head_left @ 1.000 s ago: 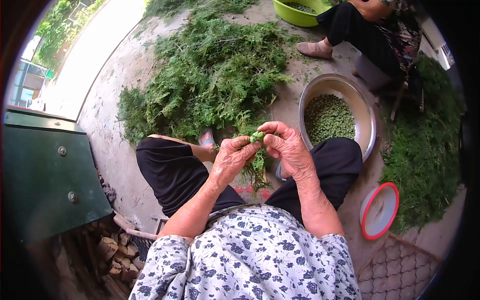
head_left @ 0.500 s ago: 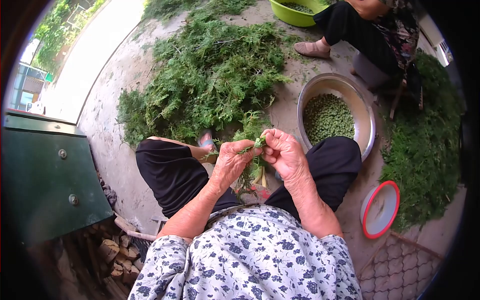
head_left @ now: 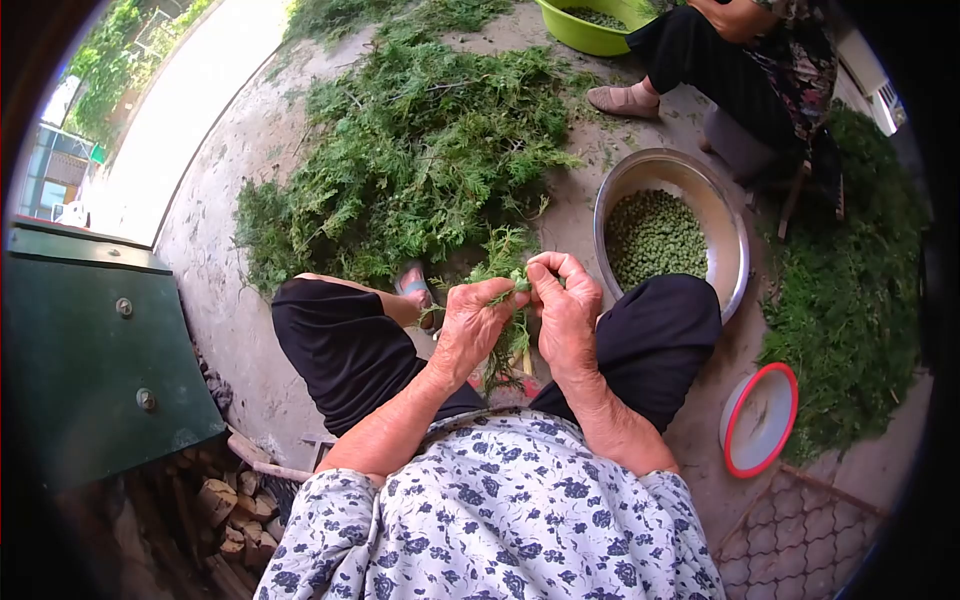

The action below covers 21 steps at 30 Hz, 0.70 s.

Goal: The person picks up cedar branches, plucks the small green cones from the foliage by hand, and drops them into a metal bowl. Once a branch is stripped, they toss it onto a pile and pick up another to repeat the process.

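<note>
I sit with my knees apart above a concrete floor. My left hand (head_left: 470, 325) grips a green leafy sprig (head_left: 506, 330) that hangs down between my knees. My right hand (head_left: 566, 305) meets it at the top of the sprig, thumb and fingers pinched on a small green cone (head_left: 518, 279) that is still on the twig. Just right of my right knee stands a steel bowl (head_left: 722, 228) with a layer of picked green cones (head_left: 655, 238) in it.
A big heap of cut green branches (head_left: 420, 150) lies ahead, another heap (head_left: 850, 300) at the right. A second person (head_left: 745, 60) sits at the top right beside a lime-green basin (head_left: 590, 30). A red-rimmed white lid (head_left: 758, 420) lies at the lower right, a dark green metal box (head_left: 95, 360) at the left.
My hands have drawn closer together and a little lower. The right hand has turned and now pinches the cone at the sprig's top more tightly.
</note>
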### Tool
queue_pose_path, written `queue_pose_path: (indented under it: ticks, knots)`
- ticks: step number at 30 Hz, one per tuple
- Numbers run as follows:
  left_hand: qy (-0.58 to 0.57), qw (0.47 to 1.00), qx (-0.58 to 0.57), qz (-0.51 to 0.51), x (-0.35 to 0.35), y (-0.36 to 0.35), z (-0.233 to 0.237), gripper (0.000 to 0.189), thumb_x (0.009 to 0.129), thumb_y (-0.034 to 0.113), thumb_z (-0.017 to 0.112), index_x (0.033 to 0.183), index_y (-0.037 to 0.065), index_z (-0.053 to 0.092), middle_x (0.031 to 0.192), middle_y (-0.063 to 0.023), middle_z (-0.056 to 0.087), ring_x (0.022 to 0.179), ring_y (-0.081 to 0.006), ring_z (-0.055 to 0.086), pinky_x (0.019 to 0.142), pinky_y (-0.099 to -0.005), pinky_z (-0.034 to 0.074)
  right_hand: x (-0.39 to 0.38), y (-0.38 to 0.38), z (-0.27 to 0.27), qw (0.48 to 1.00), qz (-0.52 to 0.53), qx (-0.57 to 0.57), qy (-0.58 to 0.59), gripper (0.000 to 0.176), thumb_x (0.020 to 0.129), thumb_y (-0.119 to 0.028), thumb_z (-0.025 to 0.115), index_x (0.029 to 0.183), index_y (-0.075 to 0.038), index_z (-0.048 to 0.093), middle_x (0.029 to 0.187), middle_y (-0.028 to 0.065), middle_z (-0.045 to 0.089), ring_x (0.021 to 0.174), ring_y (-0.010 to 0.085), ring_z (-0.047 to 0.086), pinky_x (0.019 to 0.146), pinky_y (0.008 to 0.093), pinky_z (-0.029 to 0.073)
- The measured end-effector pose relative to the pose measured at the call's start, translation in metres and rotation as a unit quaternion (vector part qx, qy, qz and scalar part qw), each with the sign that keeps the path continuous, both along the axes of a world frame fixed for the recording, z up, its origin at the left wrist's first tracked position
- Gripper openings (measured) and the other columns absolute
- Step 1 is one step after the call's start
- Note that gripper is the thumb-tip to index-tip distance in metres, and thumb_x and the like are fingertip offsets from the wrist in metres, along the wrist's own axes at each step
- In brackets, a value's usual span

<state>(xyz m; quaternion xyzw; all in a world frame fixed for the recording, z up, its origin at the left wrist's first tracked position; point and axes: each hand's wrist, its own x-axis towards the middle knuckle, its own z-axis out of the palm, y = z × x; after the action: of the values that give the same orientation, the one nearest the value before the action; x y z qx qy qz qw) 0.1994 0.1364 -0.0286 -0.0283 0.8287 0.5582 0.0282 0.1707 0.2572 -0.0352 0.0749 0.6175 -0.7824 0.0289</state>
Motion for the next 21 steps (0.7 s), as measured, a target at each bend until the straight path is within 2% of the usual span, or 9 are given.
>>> queue_pose_path:
  ticks: [2,4,6,7,9,11,13,15,21]
  knots:
    - [0.011,1.000,-0.028,0.001,-0.002,0.001,-0.003,0.016,0.082,0.015,0.062,0.087,0.000,0.063,0.062,-0.0084,0.055,0.053,-0.0124,0.048,0.051,-0.0295,0.039,-0.001,0.000,0.002,0.986,0.011,-0.122,-0.112,0.004,0.080,-0.002,0.062,0.082,0.000,0.059,0.074,0.0043,0.057,0.068,0.0135,0.054,0.061,0.0259,0.044]
    - [0.033,0.997,-0.062,-0.013,-0.003,0.000,-0.012,0.016,0.082,0.015,0.062,0.087,0.000,0.063,0.064,-0.0083,0.055,0.053,-0.0125,0.048,0.052,-0.0295,0.040,-0.001,-0.001,-0.015,0.988,-0.014,0.136,0.068,0.005,0.079,-0.003,0.063,0.082,0.000,0.059,0.075,0.0031,0.056,0.068,0.0125,0.053,0.060,0.0260,0.044]
    - [0.054,0.994,-0.096,-0.027,0.001,-0.001,-0.015,0.016,0.083,0.015,0.061,0.086,0.000,0.063,0.066,-0.0083,0.056,0.054,-0.0126,0.048,0.052,-0.0294,0.041,-0.012,0.005,-0.030,0.975,-0.052,0.195,0.093,0.005,0.079,-0.003,0.063,0.081,-0.001,0.059,0.074,0.0018,0.056,0.062,0.0106,0.051,0.056,0.0250,0.042]
    - [0.030,0.999,-0.014,-0.002,0.006,0.000,-0.016,0.016,0.083,0.016,0.061,0.086,0.000,0.064,0.066,-0.0076,0.057,0.054,-0.0122,0.049,0.053,-0.0288,0.041,-0.020,0.012,-0.032,0.956,-0.089,0.253,0.117,0.004,0.079,-0.004,0.063,0.081,-0.001,0.060,0.073,0.0006,0.055,0.057,0.0086,0.049,0.051,0.0239,0.041]
    - [0.006,0.998,0.065,0.023,0.008,-0.003,-0.008,0.016,0.082,0.016,0.061,0.086,0.001,0.064,0.067,-0.0070,0.058,0.055,-0.0118,0.049,0.053,-0.0282,0.041,-0.035,0.035,-0.030,0.994,-0.065,-0.066,-0.053,0.005,0.083,-0.006,0.061,0.082,-0.003,0.058,0.073,0.0016,0.055,0.052,0.0065,0.047,0.045,0.0205,0.036]
    - [-0.057,0.998,-0.026,-0.019,0.005,-0.008,0.015,0.016,0.082,0.016,0.061,0.088,0.001,0.066,0.069,-0.0041,0.059,0.059,-0.0096,0.049,0.056,-0.0266,0.042,-0.038,0.043,-0.031,0.982,-0.001,-0.174,-0.075,0.006,0.085,-0.008,0.058,0.086,-0.003,0.055,0.072,0.0023,0.055,0.055,0.0075,0.050,0.045,0.0203,0.038]
    - [-0.065,0.998,0.010,-0.023,0.002,-0.011,0.007,0.017,0.082,0.015,0.061,0.090,0.001,0.067,0.069,-0.0030,0.059,0.062,-0.0086,0.050,0.058,-0.0256,0.042,-0.033,0.041,-0.014,0.948,0.074,-0.277,-0.140,0.006,0.085,-0.007,0.056,0.089,-0.003,0.054,0.073,0.0039,0.056,0.058,0.0092,0.053,0.046,0.0213,0.039]
    - [-0.026,0.994,0.103,-0.029,0.001,-0.013,0.004,0.019,0.080,0.018,0.064,0.088,0.000,0.064,0.065,-0.0111,0.057,0.057,-0.0143,0.052,0.057,-0.0284,0.043,-0.027,0.035,-0.009,0.944,0.112,-0.272,-0.146,0.010,0.083,-0.007,0.055,0.092,-0.003,0.055,0.078,0.0056,0.058,0.060,0.0103,0.055,0.047,0.0212,0.040]
    - [-0.064,0.988,0.112,-0.079,0.001,-0.021,0.008,0.019,0.081,0.017,0.063,0.091,0.001,0.066,0.068,-0.0040,0.059,0.063,-0.0087,0.050,0.059,-0.0254,0.041,-0.019,0.034,-0.006,0.908,0.260,-0.263,-0.195,0.022,0.086,-0.017,0.058,0.101,-0.001,0.059,0.079,0.0008,0.058,0.054,0.0054,0.048,0.045,0.0176,0.036]
